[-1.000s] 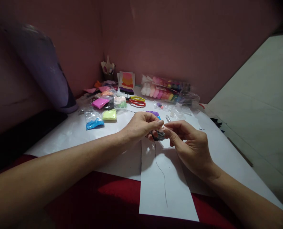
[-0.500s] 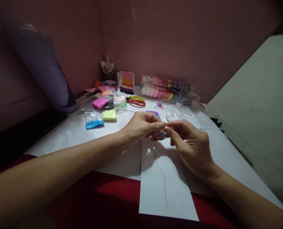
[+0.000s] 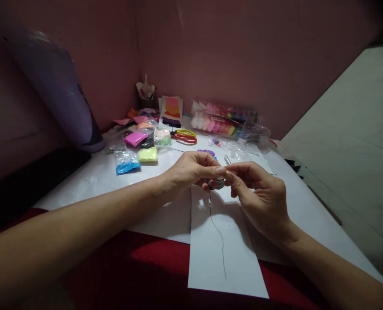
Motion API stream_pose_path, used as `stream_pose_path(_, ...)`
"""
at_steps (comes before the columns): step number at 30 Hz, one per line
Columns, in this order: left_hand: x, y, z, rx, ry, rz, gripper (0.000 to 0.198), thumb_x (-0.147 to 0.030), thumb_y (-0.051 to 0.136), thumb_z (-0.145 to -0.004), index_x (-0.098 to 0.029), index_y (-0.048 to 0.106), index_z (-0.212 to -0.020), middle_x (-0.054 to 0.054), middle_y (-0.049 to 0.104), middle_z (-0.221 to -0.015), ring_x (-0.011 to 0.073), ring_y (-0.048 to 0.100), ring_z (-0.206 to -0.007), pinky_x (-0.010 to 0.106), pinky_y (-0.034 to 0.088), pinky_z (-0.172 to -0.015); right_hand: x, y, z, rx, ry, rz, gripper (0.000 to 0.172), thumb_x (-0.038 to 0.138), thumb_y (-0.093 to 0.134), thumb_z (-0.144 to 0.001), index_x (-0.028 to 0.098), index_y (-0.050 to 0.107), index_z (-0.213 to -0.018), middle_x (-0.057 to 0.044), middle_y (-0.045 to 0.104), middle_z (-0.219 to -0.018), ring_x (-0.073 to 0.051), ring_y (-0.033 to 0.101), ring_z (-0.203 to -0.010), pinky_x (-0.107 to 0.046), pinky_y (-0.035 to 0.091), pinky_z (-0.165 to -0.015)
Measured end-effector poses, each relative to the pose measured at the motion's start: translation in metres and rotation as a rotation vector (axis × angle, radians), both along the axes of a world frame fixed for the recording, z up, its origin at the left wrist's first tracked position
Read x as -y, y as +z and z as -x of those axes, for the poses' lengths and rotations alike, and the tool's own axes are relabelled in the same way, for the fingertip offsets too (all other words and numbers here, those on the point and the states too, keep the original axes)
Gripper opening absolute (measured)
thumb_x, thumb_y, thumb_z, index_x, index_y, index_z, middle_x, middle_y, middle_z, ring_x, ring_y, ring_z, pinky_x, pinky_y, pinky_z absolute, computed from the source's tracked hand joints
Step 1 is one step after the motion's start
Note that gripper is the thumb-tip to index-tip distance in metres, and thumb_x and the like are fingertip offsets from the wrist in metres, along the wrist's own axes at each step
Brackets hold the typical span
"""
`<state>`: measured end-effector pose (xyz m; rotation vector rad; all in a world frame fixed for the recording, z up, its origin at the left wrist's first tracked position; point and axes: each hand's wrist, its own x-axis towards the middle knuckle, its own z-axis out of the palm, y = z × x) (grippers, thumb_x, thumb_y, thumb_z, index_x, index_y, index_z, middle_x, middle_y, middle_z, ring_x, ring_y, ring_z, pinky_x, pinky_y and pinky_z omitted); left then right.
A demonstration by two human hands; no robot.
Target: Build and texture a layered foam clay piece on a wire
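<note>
Above a narrow white sheet (image 3: 225, 267) at the table's near edge, a small grey bundle (image 3: 219, 184) sits in the curled lower fingers of the left hand (image 3: 189, 171), partly hidden by them. What shows of it is wider than tall, its long axis lying roughly crosswise and its visible end pointing toward the right hand (image 3: 264, 193). From beneath it a thin dark strand (image 3: 222, 245) runs down toward the person, bending gently over the sheet, its free end pointing at the sheet's near edge. The left thumb and forefinger pinch narrowly; the right thumb and forefinger also come close together, their tips meeting the left ones, though whether they grip anything cannot be told. The tabletop (image 3: 94, 193) is white, with red fabric (image 3: 146, 258) below its near edge. Just beyond the hands lie a purple piece (image 3: 207, 153) and a silvery tool (image 3: 227, 160). Farther left are a blue packet (image 3: 128, 167), a yellow packet (image 3: 148, 155) and a magenta packet (image 3: 135, 138), with red-and-yellow-handled scissors (image 3: 186, 137) near them. A clear bag of coloured pieces (image 3: 215, 122) rests by the dim pink wall (image 3: 230, 51); pale panelling (image 3: 353, 142) slopes away at the right.
</note>
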<state>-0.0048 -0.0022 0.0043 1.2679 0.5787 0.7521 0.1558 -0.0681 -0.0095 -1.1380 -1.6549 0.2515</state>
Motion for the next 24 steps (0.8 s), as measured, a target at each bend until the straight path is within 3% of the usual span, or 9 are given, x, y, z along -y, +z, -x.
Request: stream_pose_path(24, 0.0022, 0.0024, -0.0006, 0.006, -0.009, -0.009, 0.032, -0.034, 0.082, -0.064, -0.01, 0.061, -0.068, 0.002, 0.063, -0.063, 0.0079, 0.056, -0.052, 0.02, 0.042, -0.047, 0.0009, 0.0009, 0.0013, -0.007, 0.017, 0.003, 0.004, 0.021, 0.066, -0.087, 0.02, 0.066, -0.09, 0.003, 0.067, -0.072, -0.008, 0.06, -0.055, -0.022, 0.048, -0.05)
